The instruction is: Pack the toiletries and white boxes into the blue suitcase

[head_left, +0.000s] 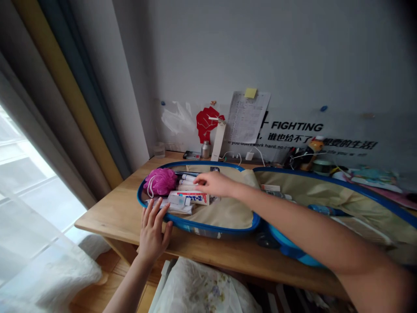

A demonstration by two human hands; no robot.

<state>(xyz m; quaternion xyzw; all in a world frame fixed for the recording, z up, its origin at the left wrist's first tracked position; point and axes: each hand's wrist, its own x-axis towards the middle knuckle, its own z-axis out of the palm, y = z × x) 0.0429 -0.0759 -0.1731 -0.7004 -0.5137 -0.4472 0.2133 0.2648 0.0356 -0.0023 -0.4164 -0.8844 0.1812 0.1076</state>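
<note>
A blue suitcase (228, 227) lies open on a wooden desk (110, 213). Its left half holds a pink bath pouf (160, 181), a red-and-white toothpaste box (190, 197) and several white tubes (188, 178). My right hand (213, 183) reaches across into that half, fingers curled over the tubes beside the toothpaste box; whether it grips one is hidden. My left hand (152, 231) rests flat with fingers spread on the suitcase's near rim, by the pouf.
The suitcase's right half (325, 191) has beige lining and small items. Along the wall stand a small metal bottle (205, 149), cables, jars, a taped paper sheet (246, 116) and a red fist sticker. Curtains and a window are at left, a cloth bundle (202, 287) below.
</note>
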